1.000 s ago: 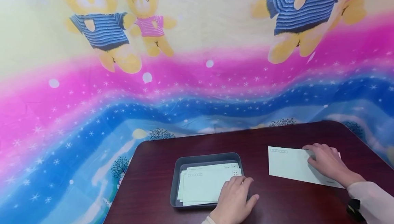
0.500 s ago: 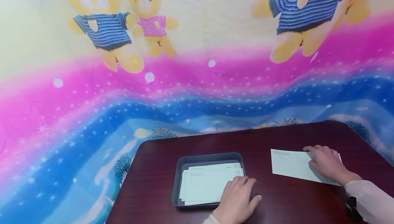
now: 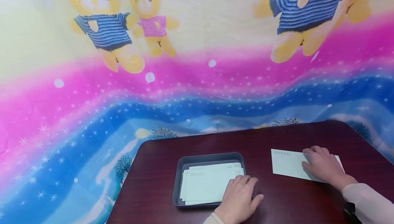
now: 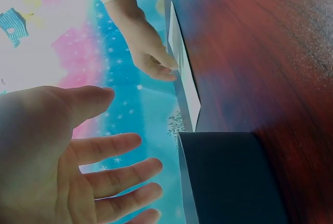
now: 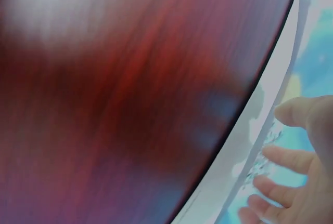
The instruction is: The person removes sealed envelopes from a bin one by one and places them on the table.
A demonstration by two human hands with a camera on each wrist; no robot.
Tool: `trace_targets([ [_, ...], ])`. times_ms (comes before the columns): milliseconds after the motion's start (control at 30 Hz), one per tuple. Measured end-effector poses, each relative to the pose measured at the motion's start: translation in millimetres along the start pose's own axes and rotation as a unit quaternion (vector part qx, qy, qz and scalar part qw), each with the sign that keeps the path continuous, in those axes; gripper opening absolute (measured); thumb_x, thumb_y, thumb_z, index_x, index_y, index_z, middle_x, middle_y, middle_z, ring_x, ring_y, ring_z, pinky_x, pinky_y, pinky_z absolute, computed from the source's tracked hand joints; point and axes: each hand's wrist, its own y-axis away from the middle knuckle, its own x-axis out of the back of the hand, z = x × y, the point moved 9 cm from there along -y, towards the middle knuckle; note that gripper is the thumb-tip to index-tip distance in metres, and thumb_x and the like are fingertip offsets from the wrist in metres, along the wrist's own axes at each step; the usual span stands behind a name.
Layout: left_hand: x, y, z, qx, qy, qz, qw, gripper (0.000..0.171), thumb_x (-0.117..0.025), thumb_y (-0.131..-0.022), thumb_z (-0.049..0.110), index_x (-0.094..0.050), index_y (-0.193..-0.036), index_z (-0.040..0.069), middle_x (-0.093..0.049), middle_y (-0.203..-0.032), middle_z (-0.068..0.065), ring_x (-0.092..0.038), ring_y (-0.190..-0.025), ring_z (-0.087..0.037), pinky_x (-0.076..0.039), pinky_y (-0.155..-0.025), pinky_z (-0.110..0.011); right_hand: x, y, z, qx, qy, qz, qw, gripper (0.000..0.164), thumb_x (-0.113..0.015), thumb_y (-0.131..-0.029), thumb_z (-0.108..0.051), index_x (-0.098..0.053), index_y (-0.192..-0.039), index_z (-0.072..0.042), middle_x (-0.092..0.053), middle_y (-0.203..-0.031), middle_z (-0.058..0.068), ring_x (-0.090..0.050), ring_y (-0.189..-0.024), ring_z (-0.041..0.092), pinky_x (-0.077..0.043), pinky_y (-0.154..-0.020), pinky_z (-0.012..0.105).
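A single pale envelope (image 3: 286, 164) lies flat on the dark table to the right, a row of small printed boxes at its upper left. My right hand (image 3: 323, 164) is over its right half, covering part of it. In the right wrist view the fingers of that hand (image 5: 291, 167) are spread and bent a little, with nothing between them, above the envelope (image 5: 255, 115). My left hand (image 3: 238, 198) hovers by the right front corner of a grey tray (image 3: 176, 183), its fingers (image 4: 119, 174) extended and holding nothing. Several stacked envelopes (image 3: 203, 188) lie in the tray.
The reddish-brown table (image 3: 261, 138) has rounded far corners. Behind it hangs a cloth backdrop (image 3: 197, 90) printed with teddy bears and snowflakes. A dark band (image 3: 350, 212) shows at the right sleeve.
The head view has shifted slightly. My right hand has slid a little to the left over the envelope, so more of its right end shows. My left hand stays by the tray.
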Motion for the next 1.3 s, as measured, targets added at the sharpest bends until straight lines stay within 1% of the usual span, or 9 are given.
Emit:
trace_targets([
  [133,-0.8,-1.4,0.8,0.001,0.0,-0.002,1.0,0.035,-0.051,-0.09,0.047,-0.061,-0.113,0.023,-0.062,-0.107,0.007,-0.055,-0.098,-0.01,-0.042,-0.073,-0.025,1,5,-11,-0.004,0.009,-0.009,1.0,0.056,-0.07,-0.075,-0.035,-0.062,-0.112,0.007,-0.054,-0.103,0.029,-0.049,-0.088,0.042,-0.044,-0.065,0.056],
  [300,-2.1,-3.1,1.2,0.004,0.001,-0.008,1.0,0.037,-0.048,-0.092,0.048,-0.061,-0.114,0.023,-0.062,-0.108,0.008,-0.055,-0.099,-0.01,-0.043,-0.074,-0.026,0,12,-18,-0.015,0.013,-0.029,0.999,0.064,-0.068,-0.077,-0.044,-0.06,-0.114,0.008,-0.054,-0.104,0.028,-0.05,-0.088,0.041,-0.045,-0.064,0.054],
  [467,-3.6,-3.6,2.3,0.005,-0.001,-0.011,0.9999,0.037,-0.047,-0.092,0.049,-0.061,-0.115,0.023,-0.062,-0.108,0.008,-0.055,-0.1,-0.01,-0.043,-0.074,-0.026,-7,17,-19,-0.021,0.014,-0.057,0.998,0.067,-0.065,-0.078,-0.05,-0.06,-0.114,0.006,-0.055,-0.101,0.025,-0.052,-0.085,0.039,-0.047,-0.06,0.052],
  [567,-4.8,-3.8,3.3,0.005,0.0,-0.011,0.9999,0.038,-0.047,-0.092,0.049,-0.061,-0.116,0.023,-0.061,-0.108,0.008,-0.054,-0.1,-0.01,-0.043,-0.075,-0.026,-12,19,-17,-0.024,0.015,-0.066,0.997,0.07,-0.063,-0.079,-0.053,-0.059,-0.115,0.006,-0.056,-0.103,0.026,-0.053,-0.087,0.041,-0.047,-0.062,0.054],
  [667,-6.6,-4.2,4.6,0.006,0.001,-0.014,0.9999,0.038,-0.047,-0.092,0.049,-0.061,-0.116,0.023,-0.061,-0.108,0.008,-0.054,-0.101,-0.009,-0.043,-0.075,-0.026,-14,21,-15,-0.024,0.014,-0.066,0.997,0.073,-0.061,-0.079,-0.055,-0.058,-0.117,0.007,-0.056,-0.107,0.028,-0.054,-0.091,0.044,-0.047,-0.065,0.055],
  [767,-8.4,-4.5,5.9,0.008,0.006,-0.02,0.9997,0.037,-0.049,-0.091,0.048,-0.061,-0.116,0.024,-0.061,-0.109,0.008,-0.054,-0.101,-0.009,-0.043,-0.077,-0.026,-15,21,-15,-0.018,0.01,-0.063,0.998,0.073,-0.061,-0.08,-0.055,-0.057,-0.118,0.008,-0.056,-0.109,0.03,-0.053,-0.094,0.046,-0.046,-0.068,0.056],
  [1000,-8.9,-6.7,11.2,0.005,0.011,-0.028,0.9995,0.037,-0.051,-0.09,0.048,-0.06,-0.117,0.024,-0.061,-0.11,0.009,-0.054,-0.102,-0.009,-0.043,-0.078,-0.026,-15,18,-11,0.001,0.008,-0.051,0.999,0.068,-0.063,-0.082,-0.045,-0.055,-0.121,0.01,-0.051,-0.118,0.036,-0.049,-0.104,0.052,-0.043,-0.08,0.061],
  [1133,-8.6,-8.3,13.6,0.0,0.009,-0.026,0.9996,0.038,-0.05,-0.091,0.048,-0.06,-0.118,0.024,-0.061,-0.11,0.009,-0.054,-0.102,-0.009,-0.043,-0.078,-0.026,-16,17,-8,0.008,0.01,-0.047,0.999,0.067,-0.064,-0.081,-0.044,-0.056,-0.12,0.01,-0.051,-0.118,0.036,-0.049,-0.105,0.052,-0.042,-0.082,0.061],
  [1300,-9.8,-10.2,15.4,-0.005,0.006,-0.023,0.9997,0.038,-0.049,-0.091,0.049,-0.06,-0.118,0.024,-0.061,-0.11,0.009,-0.054,-0.101,-0.008,-0.043,-0.076,-0.025,-16,14,-3,0.011,0.01,-0.053,0.998,0.067,-0.064,-0.082,-0.044,-0.055,-0.12,0.01,-0.051,-0.119,0.036,-0.049,-0.106,0.051,-0.042,-0.082,0.06],
])
